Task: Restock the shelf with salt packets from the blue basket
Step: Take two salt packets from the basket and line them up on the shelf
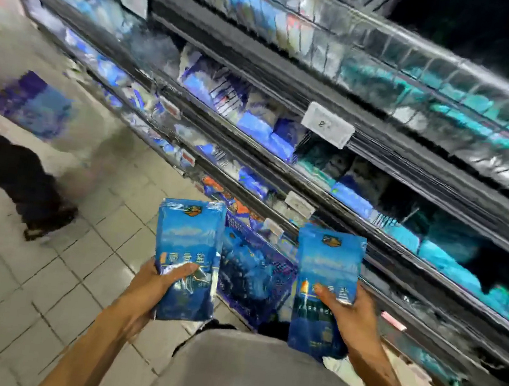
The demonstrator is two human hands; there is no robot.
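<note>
My left hand (155, 286) grips a blue salt packet (187, 248) by its lower half and holds it upright. My right hand (349, 313) grips a second blue salt packet (327, 267) the same way. Between and below the two packets stands the blue basket (258, 290) on the floor, with more blue packets inside. The shelf (377, 183) rises to the right in several tiers, stocked with blue and teal packets; the picture is blurred there.
A white price tag (327, 124) hangs on a shelf rail. Another person's dark leg and shoe (36, 196) stand on the tiled floor at the left, with a second blue basket (31, 105) behind. My grey shirt (254, 377) fills the bottom centre.
</note>
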